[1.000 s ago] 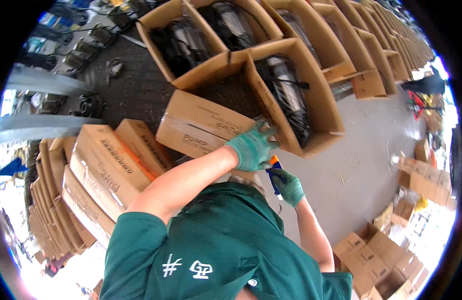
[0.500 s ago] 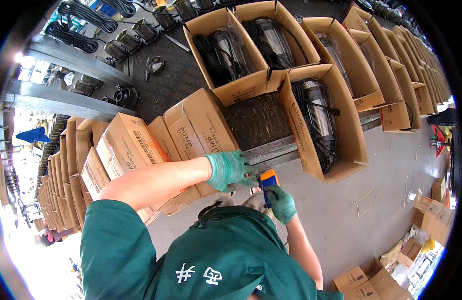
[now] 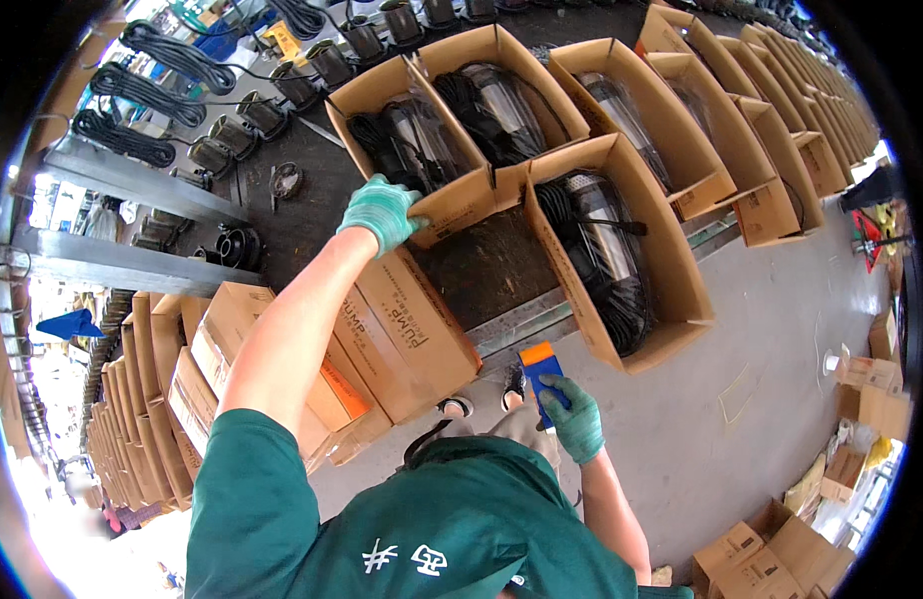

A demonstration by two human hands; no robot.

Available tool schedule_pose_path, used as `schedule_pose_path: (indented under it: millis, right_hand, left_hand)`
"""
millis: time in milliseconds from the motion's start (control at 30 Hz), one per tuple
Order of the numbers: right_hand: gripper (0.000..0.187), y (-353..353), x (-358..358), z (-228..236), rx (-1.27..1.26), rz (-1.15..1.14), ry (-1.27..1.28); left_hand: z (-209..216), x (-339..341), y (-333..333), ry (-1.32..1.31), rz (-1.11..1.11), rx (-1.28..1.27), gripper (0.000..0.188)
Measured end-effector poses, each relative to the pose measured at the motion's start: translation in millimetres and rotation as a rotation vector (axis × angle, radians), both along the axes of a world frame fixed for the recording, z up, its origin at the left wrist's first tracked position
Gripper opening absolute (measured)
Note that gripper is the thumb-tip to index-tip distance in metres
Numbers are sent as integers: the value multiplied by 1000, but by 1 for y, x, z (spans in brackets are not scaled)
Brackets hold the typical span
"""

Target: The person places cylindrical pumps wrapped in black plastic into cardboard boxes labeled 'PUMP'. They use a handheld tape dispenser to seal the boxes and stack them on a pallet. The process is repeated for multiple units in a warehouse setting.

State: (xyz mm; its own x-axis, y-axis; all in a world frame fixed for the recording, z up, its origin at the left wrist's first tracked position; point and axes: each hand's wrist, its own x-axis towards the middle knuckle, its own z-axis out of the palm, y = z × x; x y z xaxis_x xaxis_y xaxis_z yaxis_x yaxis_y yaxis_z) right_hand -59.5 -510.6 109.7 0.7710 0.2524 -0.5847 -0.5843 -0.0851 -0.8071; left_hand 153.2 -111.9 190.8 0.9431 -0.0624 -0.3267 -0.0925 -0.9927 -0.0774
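My left hand (image 3: 379,215), in a green knit glove, reaches forward to the near-left corner of an open carton (image 3: 460,210), its fingers curled at the cardboard edge. Inside that carton lie a steel pump (image 3: 419,140) and coiled black cable, partly under clear plastic. Low in front of my body, my right hand (image 3: 573,417), also gloved, grips a flat blue-and-orange hand tool (image 3: 541,384). The tool's orange end points away from me; its exact kind is not clear. Another open carton (image 3: 671,337) with a pump and cable stands right of centre.
Closed cartons (image 3: 407,334) stand left of a dark bare patch of bench (image 3: 491,268). More open cartons (image 3: 696,150) run back to the right. Metal beams (image 3: 132,265) extend from the left. Cable coils (image 3: 177,50) and metal cylinders lie far left. Boxes (image 3: 756,569) sit on the floor at lower right.
My left hand has left the space beside the tool and reached forward to the open carton's corner. My right hand still holds the tool, slightly lower. The whole view has shifted a little.
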Motion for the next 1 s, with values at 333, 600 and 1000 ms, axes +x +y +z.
schedule_pose_path:
  millis: [333, 600, 1000]
  right_hand:
    - [30, -25, -12, -3, 31, -89, 36]
    - [51, -44, -31, 47, -16, -174, -262]
    - [66, -1, 14, 53, 252, -138, -447]
  left_hand:
    - [1, -26, -43, 186, -315, 28, 46]
    - [-9, -136, -139, 4, -435, -255, 32]
    - [39, -114, -61, -582, 11, -480, 35]
